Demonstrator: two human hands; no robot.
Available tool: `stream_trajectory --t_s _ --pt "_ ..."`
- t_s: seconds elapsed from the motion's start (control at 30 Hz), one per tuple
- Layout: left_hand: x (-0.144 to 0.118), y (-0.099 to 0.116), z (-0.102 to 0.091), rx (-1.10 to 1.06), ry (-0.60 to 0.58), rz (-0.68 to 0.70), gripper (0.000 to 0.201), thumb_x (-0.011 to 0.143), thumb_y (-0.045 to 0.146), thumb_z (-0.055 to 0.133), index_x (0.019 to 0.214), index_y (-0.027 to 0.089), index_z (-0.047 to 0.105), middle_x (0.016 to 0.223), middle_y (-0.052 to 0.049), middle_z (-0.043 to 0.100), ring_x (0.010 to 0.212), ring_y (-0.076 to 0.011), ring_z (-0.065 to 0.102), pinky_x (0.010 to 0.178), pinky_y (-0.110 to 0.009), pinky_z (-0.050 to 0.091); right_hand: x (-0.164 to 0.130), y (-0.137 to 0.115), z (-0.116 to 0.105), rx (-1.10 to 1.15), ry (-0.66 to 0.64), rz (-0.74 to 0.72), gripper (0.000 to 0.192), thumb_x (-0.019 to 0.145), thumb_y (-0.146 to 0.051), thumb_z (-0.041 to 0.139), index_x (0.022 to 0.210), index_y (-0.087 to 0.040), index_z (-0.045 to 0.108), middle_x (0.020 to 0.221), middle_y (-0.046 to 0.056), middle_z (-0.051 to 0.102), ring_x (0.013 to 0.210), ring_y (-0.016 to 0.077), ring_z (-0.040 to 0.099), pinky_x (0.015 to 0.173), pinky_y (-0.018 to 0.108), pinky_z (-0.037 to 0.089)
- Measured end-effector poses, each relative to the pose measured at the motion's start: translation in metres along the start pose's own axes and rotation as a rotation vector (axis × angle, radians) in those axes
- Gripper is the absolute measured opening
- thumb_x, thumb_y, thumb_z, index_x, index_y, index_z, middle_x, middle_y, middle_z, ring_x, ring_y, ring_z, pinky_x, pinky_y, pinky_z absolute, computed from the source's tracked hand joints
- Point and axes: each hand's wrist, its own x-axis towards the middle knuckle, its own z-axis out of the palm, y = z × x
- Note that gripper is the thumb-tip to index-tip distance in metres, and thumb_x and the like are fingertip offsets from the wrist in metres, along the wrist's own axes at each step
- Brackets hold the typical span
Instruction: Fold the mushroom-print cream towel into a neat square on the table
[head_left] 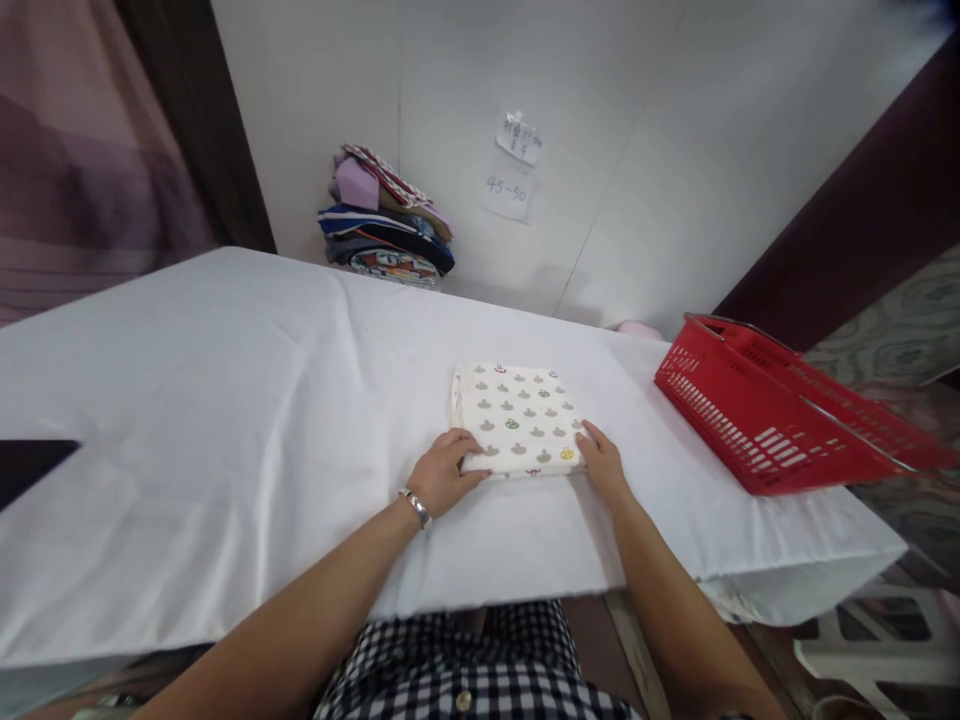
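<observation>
White-sheeted table [225,400] by a pale wall | folded patterned cloth [517,417] lies flat at centre: soft, light, limp, likely to sag unless you lift its near corners | your left hand [444,475] and right hand [602,463] press there, fingers loosely spread, gripping nothing | red basket [780,410] sits right, clothes pile [386,220] behind.

The worktop [225,400] lay bare across its whole left half and along the near edge, giving free passage there. The folded cloth [517,418] sat mid-worktop with both hands at its near corners; open cover lay behind it as far as the wall. A red basket [780,420] blocked the right end, overhanging the edge. A clothes stack [386,222] stood against the wall at the far side, well apart from the cloth.
</observation>
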Motion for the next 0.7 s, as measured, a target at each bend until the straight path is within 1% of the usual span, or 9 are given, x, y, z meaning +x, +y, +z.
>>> stream_trajectory --t_s 0.07,0.13,0.23,0.3,0.4,0.47,0.53,0.6,0.7 --pt "0.0 -0.002 -0.004 0.02 -0.023 0.023 0.025 0.071 0.032 0.061 0.095 0.025 0.059 0.109 -0.001 0.052 0.08 -0.0145 0.053 0.07 -0.028 0.047 -0.006 0.002 0.001 -0.009 0.01 -0.023 0.052 0.075 -0.047 0.055 0.12 -0.019 0.056 0.124 0.007 0.055 0.114 0.0243 0.049 0.099 0.039 0.036" --pt "-0.001 -0.003 -0.007 0.028 -0.049 0.057 0.028 0.07 0.028 0.06 0.098 0.025 0.058 0.112 -0.001 0.052 0.083 -0.0152 0.053 0.071 -0.028 0.048 -0.012 0.005 0.001 -0.04 0.052 -0.096 0.049 0.078 -0.047 0.05 0.117 -0.017 0.057 0.123 0.009 0.055 0.114 0.024 0.049 0.099 0.039 0.035" --pt "-0.001 -0.005 -0.01 0.025 -0.067 0.079 0.03 0.069 0.022 0.056 0.099 0.024 0.058 0.114 -0.001 0.051 0.081 -0.0141 0.054 0.071 -0.027 0.048 -0.019 0.007 -0.001 -0.133 0.179 -0.29 0.042 0.083 -0.044 0.044 0.11 -0.016 0.061 0.124 0.011 0.052 0.115 0.023 0.046 0.1 0.041 0.034" --pt "-0.001 -0.005 -0.011 0.018 -0.063 0.086 0.031 0.068 0.018 0.053 0.098 0.023 0.058 0.113 -0.002 0.052 0.077 -0.0127 0.054 0.07 -0.026 0.048 -0.023 0.007 -0.001 -0.201 0.213 -0.457 0.037 0.084 -0.04 0.044 0.108 -0.019 0.061 0.125 0.009 0.051 0.116 0.022 0.044 0.099 0.042 0.034" --pt "-0.001 -0.004 -0.011 0.005 -0.055 0.097 0.036 0.065 0.012 0.049 0.098 0.022 0.058 0.113 -0.002 0.051 0.07 -0.0104 0.053 0.069 -0.026 0.048 -0.028 0.002 0.0 -0.303 0.119 -0.681 0.033 0.082 -0.036 0.049 0.11 -0.022 0.06 0.119 0.007 0.055 0.112 0.0215 0.047 0.097 0.042 0.036" --pt "-0.002 -0.003 -0.01 0.001 -0.044 0.093 0.038 0.063 0.009 0.047 0.097 0.021 0.058 0.113 -0.002 0.051 0.068 -0.0098 0.053 0.068 -0.025 0.048 -0.031 -0.002 0.001 -0.382 0.024 -0.76 0.033 0.081 -0.035 0.051 0.111 -0.023 0.058 0.116 0.007 0.057 0.109 0.0221 0.049 0.095 0.043 0.036" --pt "-0.003 -0.003 -0.009 -0.009 -0.023 0.085 0.039 0.062 0.008 0.046 0.097 0.021 0.058 0.113 -0.002 0.05 0.069 -0.0098 0.054 0.068 -0.025 0.048 -0.033 -0.005 0.001 -0.437 -0.037 -0.796 0.036 0.08 -0.035 0.053 0.114 -0.024 0.057 0.116 0.007 0.057 0.109 0.0229 0.049 0.095 0.043 0.035" --pt "-0.003 -0.005 -0.008 -0.028 0.016 0.062 0.039 0.062 0.006 0.044 0.095 0.021 0.058 0.113 -0.002 0.05 0.072 -0.0102 0.055 0.069 -0.025 0.048 -0.033 -0.005 -0.001 -0.45 -0.058 -0.819 0.038 0.079 -0.035 0.054 0.115 -0.023 0.056 0.118 0.007 0.056 0.11 0.0236 0.048 0.095 0.044 0.034" --pt "-0.003 -0.007 -0.009 -0.012 0.122 -0.051 0.035 0.062 0.006 0.043 0.09 0.02 0.057 0.102 -0.002 0.053 0.071 -0.0107 0.054 0.066 -0.024 0.046 -0.032 0.003 -0.003 -0.41 -0.072 -0.835 0.038 0.077 -0.033 0.053 0.114 -0.022 0.056 0.12 0.007 0.055 0.111 0.0236 0.047 0.096 0.044 0.033"
